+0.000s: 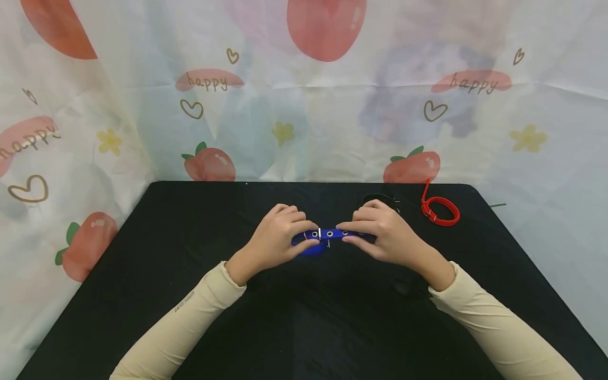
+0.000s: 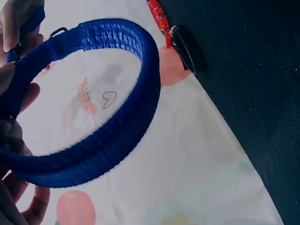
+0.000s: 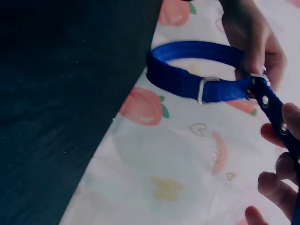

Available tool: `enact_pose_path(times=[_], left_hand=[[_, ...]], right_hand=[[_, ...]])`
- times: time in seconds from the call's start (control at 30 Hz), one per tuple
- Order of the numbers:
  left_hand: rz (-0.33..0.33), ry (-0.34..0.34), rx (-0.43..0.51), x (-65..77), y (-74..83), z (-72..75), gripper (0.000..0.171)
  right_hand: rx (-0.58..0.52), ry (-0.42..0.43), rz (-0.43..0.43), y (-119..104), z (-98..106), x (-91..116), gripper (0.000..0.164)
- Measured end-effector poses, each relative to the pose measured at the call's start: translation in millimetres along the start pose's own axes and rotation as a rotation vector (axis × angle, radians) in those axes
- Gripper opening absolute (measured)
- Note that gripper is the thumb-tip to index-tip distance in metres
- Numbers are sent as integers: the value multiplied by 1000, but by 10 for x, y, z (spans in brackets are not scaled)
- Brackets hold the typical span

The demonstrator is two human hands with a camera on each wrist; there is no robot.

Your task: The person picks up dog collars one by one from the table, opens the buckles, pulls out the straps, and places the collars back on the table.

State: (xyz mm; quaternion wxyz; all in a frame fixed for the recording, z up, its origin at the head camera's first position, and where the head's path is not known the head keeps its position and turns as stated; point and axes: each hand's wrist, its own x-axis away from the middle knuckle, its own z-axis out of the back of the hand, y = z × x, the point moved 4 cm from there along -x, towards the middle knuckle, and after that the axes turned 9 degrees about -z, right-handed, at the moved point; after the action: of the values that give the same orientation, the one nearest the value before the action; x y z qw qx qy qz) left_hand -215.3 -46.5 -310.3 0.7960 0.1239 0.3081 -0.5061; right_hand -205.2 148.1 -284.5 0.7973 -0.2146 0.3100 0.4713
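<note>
A blue collar [image 1: 338, 234] with metal eyelets is held up over the black table between both hands. My left hand [image 1: 280, 235] pinches it at the metal buckle [image 1: 320, 234], thumb and fingers on the band. On the other side, my right hand [image 1: 387, 232] grips the punched strap end, thumb below and fingers above. The strap runs through the buckle, so the collar forms a closed loop; its padded band [image 2: 149, 89] curves wide in the left wrist view. A metal ring [image 3: 200, 91] stands out from the band in the right wrist view.
A red collar [image 1: 442, 224] lies coiled at the table's back right, its end reaching the back edge. Beside it, partly behind my right hand, is a black collar [image 2: 190, 49]. Patterned white cloth [image 1: 313, 132] hangs behind and beside the black table [image 1: 237, 327].
</note>
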Motion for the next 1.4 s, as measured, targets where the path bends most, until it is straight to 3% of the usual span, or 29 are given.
enact_pose_path(times=[0.17,0.3,0.43,0.53,0.63,0.83,1.13,1.27,1.4], left_hand=[[-28,3,-14,-19,27,-22,20],[-42,-2,-45,-49,47,-31,21],[-4,-10,-78,-42,21,-1,21],[27,-25,-87,-16,-11,18,21],[35,-32,-89,-5,-20,23,21],[-9,-43,-93,-40,25,-15,20],[36,-14,-118,-7,7,-6,20],[-4,-18,-125,-58,57,-31,22],[-22,-17,-135,-103,93,-53,23]], right_hand=[[7,13,16,-23,-100,21,40],[47,-39,-5,-24,-147,30,45],[48,-93,-78,41,-71,50,51],[33,-90,-104,87,19,69,54],[33,-72,-70,91,45,70,53],[82,-71,27,26,-73,55,41],[157,-16,54,64,-7,96,49],[214,-13,102,5,-73,72,45],[254,-37,81,-33,-129,59,46]])
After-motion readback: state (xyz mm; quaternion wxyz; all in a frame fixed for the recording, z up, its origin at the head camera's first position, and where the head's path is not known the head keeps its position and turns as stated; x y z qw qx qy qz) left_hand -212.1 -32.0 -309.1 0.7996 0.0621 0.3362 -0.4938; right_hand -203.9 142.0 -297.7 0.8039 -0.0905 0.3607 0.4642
